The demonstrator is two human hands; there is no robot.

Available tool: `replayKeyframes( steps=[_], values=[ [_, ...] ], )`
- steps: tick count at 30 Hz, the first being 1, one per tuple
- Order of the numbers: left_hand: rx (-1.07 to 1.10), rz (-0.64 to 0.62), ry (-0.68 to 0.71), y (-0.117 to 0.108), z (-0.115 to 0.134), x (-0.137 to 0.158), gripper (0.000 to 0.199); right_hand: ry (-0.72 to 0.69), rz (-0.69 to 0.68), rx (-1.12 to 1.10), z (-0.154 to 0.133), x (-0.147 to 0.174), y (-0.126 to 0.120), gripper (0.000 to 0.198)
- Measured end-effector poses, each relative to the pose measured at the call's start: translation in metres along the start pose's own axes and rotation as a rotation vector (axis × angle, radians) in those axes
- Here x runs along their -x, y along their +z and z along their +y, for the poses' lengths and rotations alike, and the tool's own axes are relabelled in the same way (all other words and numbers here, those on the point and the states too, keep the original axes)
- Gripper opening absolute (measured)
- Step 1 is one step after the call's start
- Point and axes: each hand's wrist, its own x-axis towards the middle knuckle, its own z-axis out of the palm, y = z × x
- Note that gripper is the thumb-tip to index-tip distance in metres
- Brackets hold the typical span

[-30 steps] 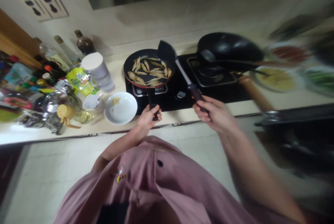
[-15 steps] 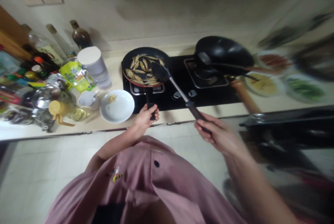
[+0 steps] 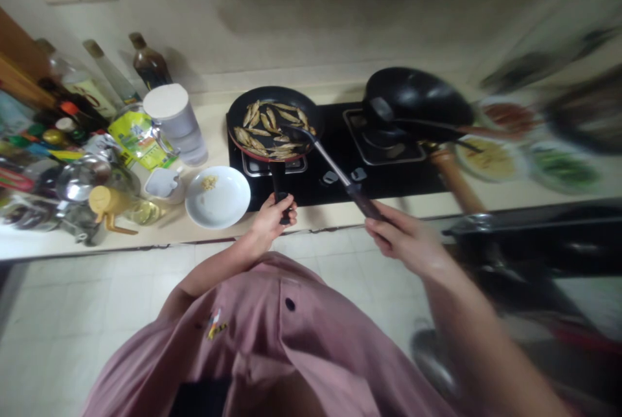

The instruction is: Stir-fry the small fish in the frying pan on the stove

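Note:
A dark frying pan (image 3: 233, 112) with a reddish outer side sits over the left burner. My left hand (image 3: 275, 216) is closed around its black handle. Several small browned fish (image 3: 267, 122) lie spread across the pan's bottom. In my right hand (image 3: 408, 236) is a spatula (image 3: 335, 161) with a metal shaft and dark grip. The spatula slants up to the left, and its black head is inside the pan, seen nearly edge-on among the fish at the right side.
Left of the pan are a white plate (image 3: 218, 206) with chopped bits, a lidded jug (image 3: 177, 125), an oil pot (image 3: 111, 206) and bottles (image 3: 150, 64). A black wok (image 3: 418, 100) covers the right burner; beyond it are plates of yellow strips (image 3: 490, 158) and greens (image 3: 566, 164).
The spatula's head has turned from showing its broad face to nearly edge-on, uncovering more fish at the pan's right. My left hand and the pan have stayed in place.

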Motion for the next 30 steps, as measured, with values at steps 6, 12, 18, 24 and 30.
replayKeyframes(
  steps=[6, 12, 18, 24, 30],
  values=[
    [-0.010, 0.026, 0.019, -0.001, -0.002, -0.001, 0.039, -0.064, -0.013, -0.191, -0.015, -0.027, 0.021, 0.040],
    [0.009, 0.022, 0.026, -0.002, -0.003, -0.001, 0.038, -0.066, 0.004, -0.325, -0.024, -0.018, 0.011, 0.033],
    [0.010, 0.015, 0.019, -0.002, -0.003, -0.001, 0.037, 0.042, -0.043, -0.344, -0.016, -0.025, 0.005, 0.033],
    [-0.001, 0.031, 0.022, -0.002, -0.004, -0.002, 0.038, 0.057, -0.030, -0.327, -0.013, -0.032, -0.001, 0.034],
    [0.002, 0.035, 0.007, -0.002, -0.003, -0.001, 0.040, 0.104, -0.139, -0.330, -0.018, -0.019, -0.015, 0.032]
  ],
)
